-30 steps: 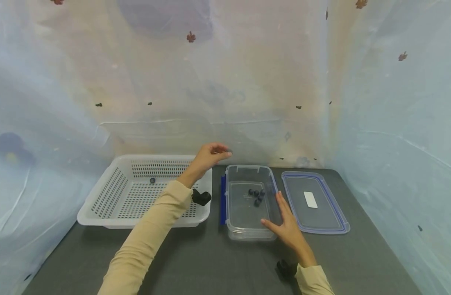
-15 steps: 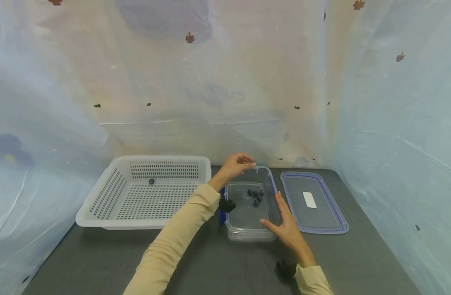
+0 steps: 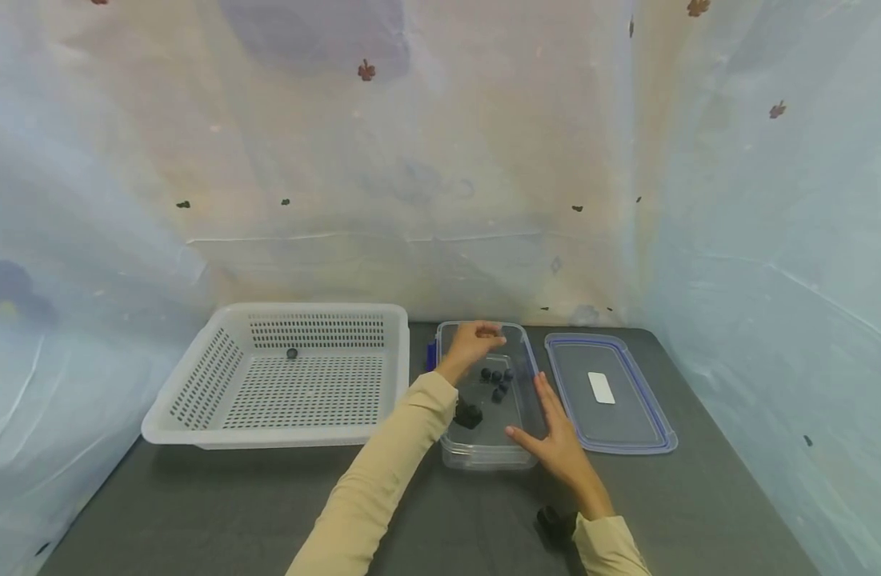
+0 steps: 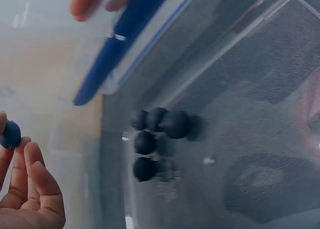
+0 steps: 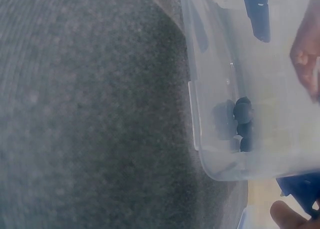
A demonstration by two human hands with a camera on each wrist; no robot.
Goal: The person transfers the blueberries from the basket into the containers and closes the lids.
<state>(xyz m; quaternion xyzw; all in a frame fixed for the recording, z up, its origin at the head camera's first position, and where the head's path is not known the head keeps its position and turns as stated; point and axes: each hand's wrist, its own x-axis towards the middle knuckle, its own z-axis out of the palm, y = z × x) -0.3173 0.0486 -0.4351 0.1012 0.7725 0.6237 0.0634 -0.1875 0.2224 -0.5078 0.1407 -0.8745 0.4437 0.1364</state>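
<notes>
My left hand (image 3: 472, 348) is over the far part of a clear plastic box (image 3: 486, 458). Between thumb and fingertips it pinches a blueberry (image 4: 11, 135), plain in the left wrist view. Several more blueberries (image 3: 498, 376) lie grouped on the box floor, also visible through the wall in the right wrist view. Along the box's right side rests my right hand (image 3: 564, 450), fingers stretched out and thumb spread toward the near rim. Its fingertips come close to a blue side latch (image 4: 122, 44) in the left wrist view.
Left of the box stands a white perforated basket (image 3: 404, 376) with one blueberry (image 3: 292, 353) in it. To the right a clear lid (image 3: 627, 416) with a blue seal lies flat on the dark table (image 3: 217, 512). Patterned plastic sheeting (image 3: 440, 160) hangs behind.
My left hand has moved right and down with the blueberry, from beside the basket's right edge to over the box. The right hand has stayed at the box's side.
</notes>
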